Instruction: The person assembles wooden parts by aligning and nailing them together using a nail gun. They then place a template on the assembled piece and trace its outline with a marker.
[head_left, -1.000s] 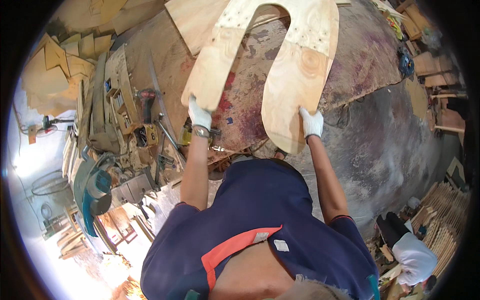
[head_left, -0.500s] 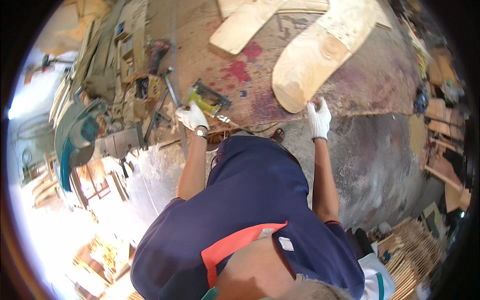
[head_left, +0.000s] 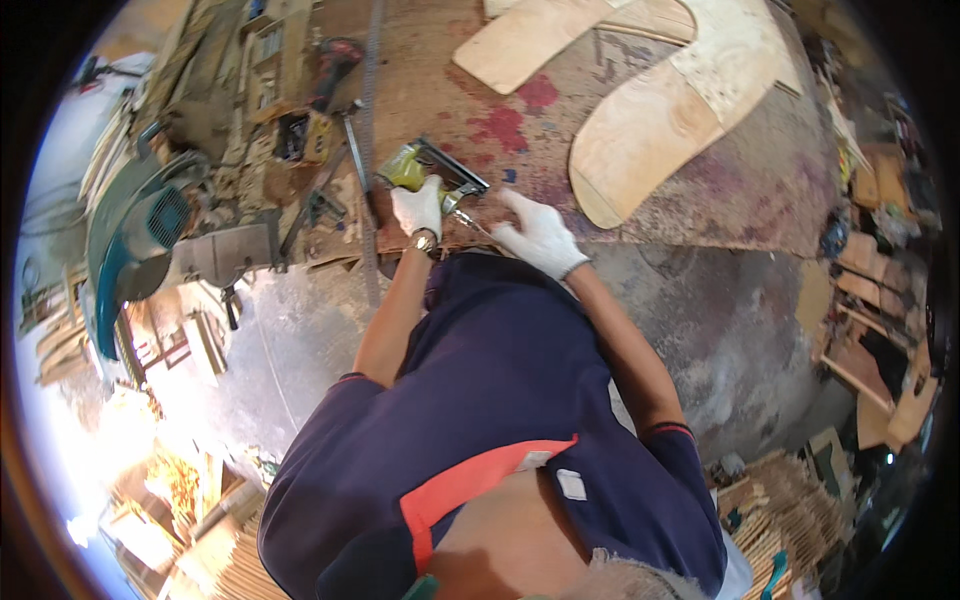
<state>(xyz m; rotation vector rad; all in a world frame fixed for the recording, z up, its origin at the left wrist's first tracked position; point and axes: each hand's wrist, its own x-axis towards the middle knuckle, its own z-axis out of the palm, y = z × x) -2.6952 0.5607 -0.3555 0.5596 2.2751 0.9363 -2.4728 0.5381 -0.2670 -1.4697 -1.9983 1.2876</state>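
My left hand [head_left: 418,206], in a white knitted glove, is closed round the handle of a yellow-green pneumatic nail gun [head_left: 403,168] near the bench's front edge. The gun's dark magazine [head_left: 452,165] slants away to the right, and a metal hose fitting [head_left: 462,214] sticks out behind the handle. Just right of that fitting is my right hand [head_left: 543,238], gloved too. Its fingers and thumb are apart, with nothing visible between them. Farther right, a rounded pale plywood panel [head_left: 640,140] lies on the workbench [head_left: 730,205], apart from both hands.
Another plywood piece [head_left: 520,50] lies at the back. Left of the gun are a hammer [head_left: 358,150], a red-and-black drill [head_left: 335,75] and wood scraps. A teal circular-blade saw [head_left: 150,235] stands at far left. Stacked boards [head_left: 865,330] line the right side.
My right hand has left the plywood panel's near end and moved left beside the nail gun. My left hand now grips the gun's handle, and the gun has turned slightly.
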